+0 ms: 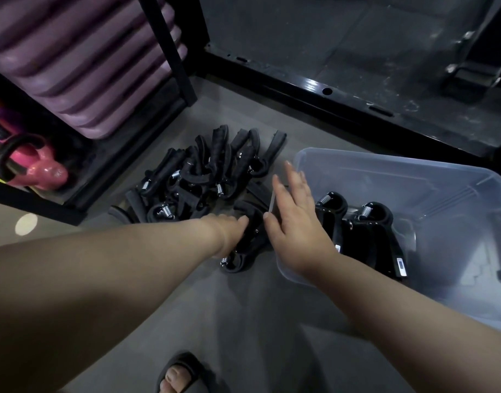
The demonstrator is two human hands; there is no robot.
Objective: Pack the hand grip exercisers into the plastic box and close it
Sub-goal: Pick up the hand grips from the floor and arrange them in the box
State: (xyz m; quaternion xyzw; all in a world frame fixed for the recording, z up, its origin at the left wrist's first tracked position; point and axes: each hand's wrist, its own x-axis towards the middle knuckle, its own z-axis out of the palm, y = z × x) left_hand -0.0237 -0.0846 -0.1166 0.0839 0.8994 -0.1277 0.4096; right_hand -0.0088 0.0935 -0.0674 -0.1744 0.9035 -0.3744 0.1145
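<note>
On the floor, just left of the clear plastic box (399,168): nearest hand grip exerciser (252,245), spring end toward the person, handles pointing away and right, long axis approx. in line w/ the left forearm. L hand (229,234) grips it, thumb over a handle, fingers hidden beneath. R hand (297,231) flat, fingers straight, holding nothing, over the box's left rim. Two exercisers (379,228) already inside; pile (203,171) beyond. Box lies right of the gripped one: prob. a short rightward carry.
</note>
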